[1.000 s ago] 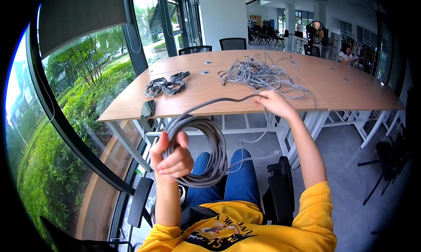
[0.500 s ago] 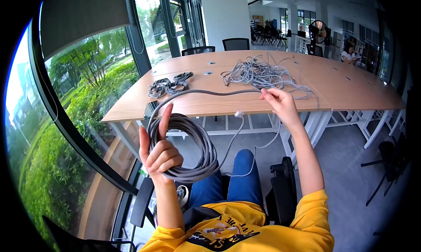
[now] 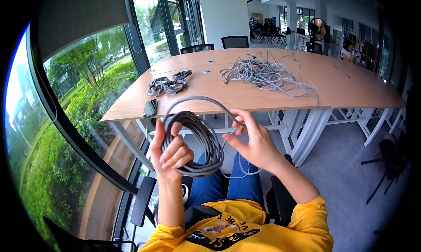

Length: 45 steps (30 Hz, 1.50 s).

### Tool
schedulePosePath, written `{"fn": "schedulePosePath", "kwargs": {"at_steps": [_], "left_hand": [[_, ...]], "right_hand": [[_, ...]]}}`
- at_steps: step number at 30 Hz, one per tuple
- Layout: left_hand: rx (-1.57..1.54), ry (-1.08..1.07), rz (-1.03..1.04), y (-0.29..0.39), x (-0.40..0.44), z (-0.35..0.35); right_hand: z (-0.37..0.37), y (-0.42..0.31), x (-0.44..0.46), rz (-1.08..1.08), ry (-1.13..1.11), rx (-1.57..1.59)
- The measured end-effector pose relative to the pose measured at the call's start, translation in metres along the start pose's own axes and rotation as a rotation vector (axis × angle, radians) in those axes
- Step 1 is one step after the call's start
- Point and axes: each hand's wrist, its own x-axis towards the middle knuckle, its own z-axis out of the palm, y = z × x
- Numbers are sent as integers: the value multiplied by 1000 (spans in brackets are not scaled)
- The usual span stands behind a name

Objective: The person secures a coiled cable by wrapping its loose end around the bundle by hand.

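Note:
My left hand [image 3: 173, 149] is wrapped round the left side of a grey cable coil [image 3: 209, 153], held upright in front of my lap. From the top of the coil, a loose turn of the same cable arcs over to my right hand [image 3: 251, 138]. There the fingers are bent around the cable, close to the coil's right edge. A thinner cable end hangs below my right hand across my jeans.
On the wooden table [image 3: 131, 107] lies a tangled heap of grey cables [image 3: 263, 74]. Smaller coiled cables [image 3: 169, 84] and a phone [image 3: 150, 108] lie at the left. Office chairs [image 3: 235, 42] stand behind it; a person [image 3: 348, 54] sits far right.
My right hand has come down and left towards the coil, bringing the stretched cable into a loop. My left index finger has curled in, and the coil has shifted slightly right.

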Motion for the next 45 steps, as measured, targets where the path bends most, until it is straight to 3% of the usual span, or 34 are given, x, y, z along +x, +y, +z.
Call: {"fn": "schedulePosePath", "kwargs": {"at_steps": [4, 6, 7, 12, 14, 15, 17, 19, 26, 28, 31, 34, 36, 38, 39, 41, 45], "left_hand": [[49, 85, -126, -12, 1, -3], [59, 118, -170, -15, 0, -5], [63, 134, -172, -17, 0, -6], [-84, -62, -184, -17, -4, -9], [-101, -159, -203, -19, -3, -10], [-81, -188, -199, -20, -4, -7], [-48, -354, -242, -17, -4, -15], [-24, -325, -188, -16, -3, -9], [70, -281, -55, -9, -5, 5], [86, -269, -48, -13, -7, 6], [174, -265, -46, -23, -9, 6], [274, -304, -35, -20, -11, 1], [319, -271, 6, -17, -8, 7], [262, -237, 113, -11, -7, 6], [292, -264, 144, -8, -8, 9], [331, -287, 171, -4, -9, 13], [362, -253, 269, -8, -10, 21]], "right_hand": [[8, -8, 8, -241, 195, -191], [9, 0, 16, -449, 467, -395], [7, 2, 21, -504, 490, -433], [15, 21, 10, -375, 245, -610], [28, 32, 2, -234, 66, -360], [34, 27, 1, -92, 60, -70], [32, 23, -1, -15, -8, 47], [33, 23, -5, 65, -76, 166], [46, 29, -19, -130, 61, -212], [45, 23, -21, -27, -50, -273], [56, 30, -22, 41, -123, 46], [60, 37, -19, 65, -165, 155], [61, 37, -25, 52, -126, 119], [54, 23, -29, 270, -236, -70], [59, 27, -34, 269, -233, -70], [71, 40, -42, -69, 67, -237], [73, 31, -37, -161, 112, -369]]}}
